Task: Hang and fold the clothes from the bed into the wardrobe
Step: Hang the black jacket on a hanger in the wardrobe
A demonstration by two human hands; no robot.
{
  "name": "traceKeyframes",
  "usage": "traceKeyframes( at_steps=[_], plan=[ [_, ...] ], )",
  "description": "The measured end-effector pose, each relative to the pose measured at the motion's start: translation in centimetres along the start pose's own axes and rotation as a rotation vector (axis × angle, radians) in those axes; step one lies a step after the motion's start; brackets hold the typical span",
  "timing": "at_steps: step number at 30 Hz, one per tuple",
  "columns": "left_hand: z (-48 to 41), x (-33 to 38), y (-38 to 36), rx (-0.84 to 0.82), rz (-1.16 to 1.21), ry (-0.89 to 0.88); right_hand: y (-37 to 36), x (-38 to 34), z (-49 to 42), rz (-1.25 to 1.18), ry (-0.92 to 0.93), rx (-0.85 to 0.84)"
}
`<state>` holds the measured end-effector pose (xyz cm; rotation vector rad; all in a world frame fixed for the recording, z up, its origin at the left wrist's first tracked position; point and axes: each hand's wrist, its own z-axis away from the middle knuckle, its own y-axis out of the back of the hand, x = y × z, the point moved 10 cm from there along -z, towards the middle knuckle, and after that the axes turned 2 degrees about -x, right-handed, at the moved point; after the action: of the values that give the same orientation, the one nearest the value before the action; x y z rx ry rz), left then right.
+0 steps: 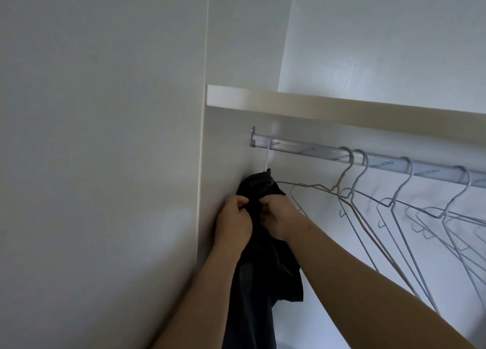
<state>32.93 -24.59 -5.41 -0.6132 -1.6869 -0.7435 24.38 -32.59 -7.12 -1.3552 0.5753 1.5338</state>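
— Item one: where is the garment?
— Dark garment (260, 283), left of centre in the frame. It hangs on a white hanger (268, 155) whose hook sits at the far left end of the rail (315, 150), close against the wardrobe side panel (226, 151). The cloth is bunched at the top and droops to the lower edge of the frame.
— Item two: hands?
— Left hand (232, 217) and right hand (278, 214), side by side just below the hanger's neck. The fingers (240, 200) of both are curled tight, each pinching a fold of the dark cloth; nothing else is held. Likely purpose: settling the cloth on the hanger so it sits straight and won't slip.
— Why that end of the rail?
— Probably to fill from the panel outward. The wire hangers (394, 204), from centre to the right edge, are bare and lean against each other.
— Anything above?
— One shelf (342, 108), directly over the rail, seen from below.
— Bed, other clothes?
— Out of view.
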Motion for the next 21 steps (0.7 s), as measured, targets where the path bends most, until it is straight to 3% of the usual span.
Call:
traceKeyframes(
  at_steps=[8,21],
  plan=[
    [2.8,-1.7,-0.1,-0.017,-0.331,-0.021,0.7,2.5,1.7,0.002,-0.033,-0.049],
    [14.4,-1.4,1.9,0.086,-0.388,-0.143,4.9,8.6,14.8,-0.029,-0.039,-0.001]
  ],
)
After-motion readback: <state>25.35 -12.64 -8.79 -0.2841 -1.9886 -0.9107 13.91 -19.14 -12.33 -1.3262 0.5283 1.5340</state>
